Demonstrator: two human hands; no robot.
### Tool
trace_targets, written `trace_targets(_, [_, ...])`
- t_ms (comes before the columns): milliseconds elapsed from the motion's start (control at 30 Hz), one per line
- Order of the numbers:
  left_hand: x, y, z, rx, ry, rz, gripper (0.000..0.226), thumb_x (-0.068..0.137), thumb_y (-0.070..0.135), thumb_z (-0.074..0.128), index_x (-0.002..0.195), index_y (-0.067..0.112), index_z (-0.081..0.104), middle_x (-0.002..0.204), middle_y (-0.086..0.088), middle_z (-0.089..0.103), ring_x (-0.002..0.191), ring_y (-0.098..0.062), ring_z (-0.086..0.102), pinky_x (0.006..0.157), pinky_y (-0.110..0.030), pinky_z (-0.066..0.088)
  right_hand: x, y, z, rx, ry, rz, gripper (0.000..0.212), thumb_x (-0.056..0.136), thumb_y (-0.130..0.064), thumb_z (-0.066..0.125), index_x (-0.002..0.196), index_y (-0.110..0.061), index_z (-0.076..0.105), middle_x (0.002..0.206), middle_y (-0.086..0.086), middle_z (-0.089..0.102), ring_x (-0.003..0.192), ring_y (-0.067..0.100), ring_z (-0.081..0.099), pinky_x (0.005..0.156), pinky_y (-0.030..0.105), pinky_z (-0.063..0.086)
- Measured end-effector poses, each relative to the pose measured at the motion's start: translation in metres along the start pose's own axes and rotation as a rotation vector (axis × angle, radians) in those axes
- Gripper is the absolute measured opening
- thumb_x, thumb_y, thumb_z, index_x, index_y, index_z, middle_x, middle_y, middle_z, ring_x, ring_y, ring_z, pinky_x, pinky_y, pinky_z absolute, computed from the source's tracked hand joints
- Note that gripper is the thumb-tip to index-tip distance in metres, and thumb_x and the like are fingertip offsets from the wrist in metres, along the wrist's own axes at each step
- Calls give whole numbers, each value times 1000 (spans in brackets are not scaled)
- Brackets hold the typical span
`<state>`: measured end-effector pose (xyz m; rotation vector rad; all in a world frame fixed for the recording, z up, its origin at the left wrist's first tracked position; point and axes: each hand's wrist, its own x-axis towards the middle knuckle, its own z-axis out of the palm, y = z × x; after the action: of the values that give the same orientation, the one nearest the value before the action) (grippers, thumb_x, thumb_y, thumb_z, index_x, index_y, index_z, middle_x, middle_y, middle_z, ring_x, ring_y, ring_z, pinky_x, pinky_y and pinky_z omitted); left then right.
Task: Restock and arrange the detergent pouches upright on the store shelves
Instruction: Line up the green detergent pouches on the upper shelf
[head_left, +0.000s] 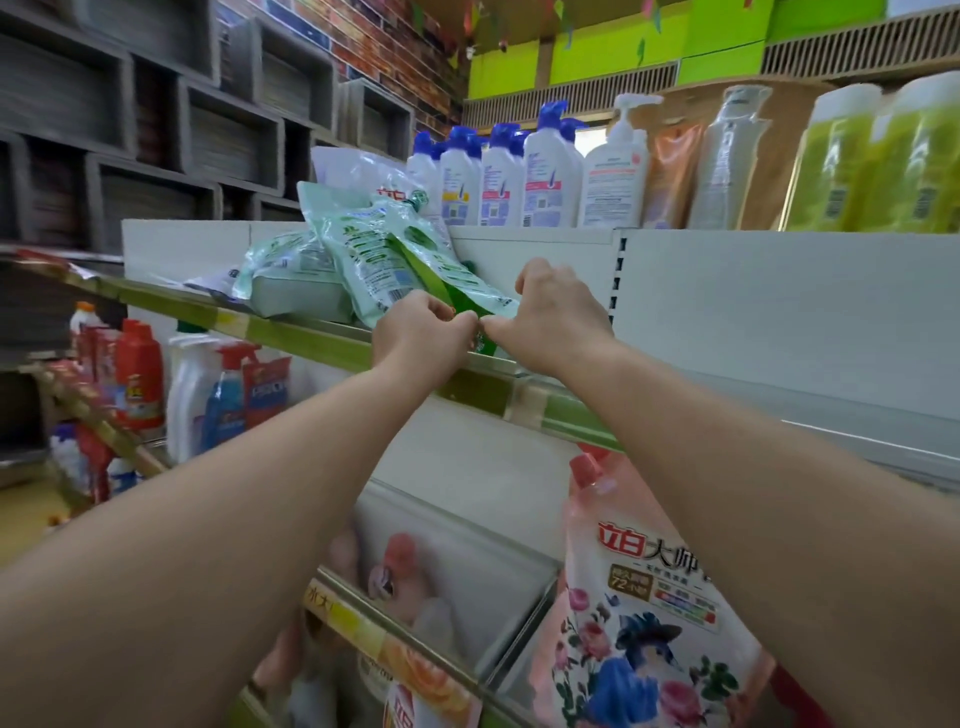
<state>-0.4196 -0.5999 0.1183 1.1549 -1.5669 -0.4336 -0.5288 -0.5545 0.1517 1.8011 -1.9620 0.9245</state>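
A green detergent pouch (387, 260) leans tilted against the shelf's white back panel, its bottom edge at the shelf's front. My left hand (418, 335) and my right hand (553, 314) both pinch that bottom edge, fingers curled, almost touching each other. More pale green pouches (291, 275) lie flat in a pile to its left on the same shelf (311, 335). A pink flowered pouch (644, 608) stands upright on the shelf below, under my right forearm.
White and blue pump bottles (519, 176) and yellow-green bottles (883, 161) line the top shelf. Red and blue cleaner bottles (208, 389) stand on lower shelves at left. The shelf to the right of the green pouch shows bare white board (779, 332).
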Motion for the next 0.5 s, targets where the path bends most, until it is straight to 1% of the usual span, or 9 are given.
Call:
trace_targets(33, [2, -2, -1, 11, 6, 1, 28, 88, 38, 60, 103, 15, 61, 98, -1, 61, 94, -21, 55, 78, -31, 43, 2, -2, 2, -4, 8, -4, 59, 81, -48, 63, 126, -13, 44, 126, 9, 47, 115, 27, 47, 92, 38, 41])
trace_targets(100, [8, -5, -2, 31, 14, 2, 25, 87, 40, 59, 100, 18, 60, 100, -2, 63, 97, -23, 57, 84, -35, 47, 8, -7, 4, -29, 13, -6, 62, 81, -49, 63, 127, -13, 43, 128, 10, 45, 117, 28, 46, 94, 40, 41])
trace_targets(167, [16, -8, -5, 44, 14, 1, 27, 87, 39, 59, 103, 18, 61, 103, -2, 64, 100, -24, 57, 89, -38, 47, 14, -11, 8, -77, 1, 2, 64, 82, -51, 62, 129, -13, 41, 130, 10, 43, 119, 28, 44, 96, 41, 39])
trace_targets(400, [46, -16, -16, 30, -46, 19, 24, 89, 34, 56, 108, 20, 59, 107, 1, 64, 100, -21, 58, 92, -39, 48, 41, -30, 31, -264, -41, 14, 68, 84, -52, 60, 132, -10, 36, 132, 13, 42, 122, 31, 41, 97, 42, 36])
trace_targets(500, [55, -22, -18, 37, -66, 29, 20, 89, 33, 57, 105, 21, 60, 108, 2, 64, 102, -21, 58, 94, -38, 46, 53, -40, 44, -319, -43, 16, 69, 83, -51, 62, 130, -9, 36, 131, 14, 43, 122, 31, 42, 95, 41, 36])
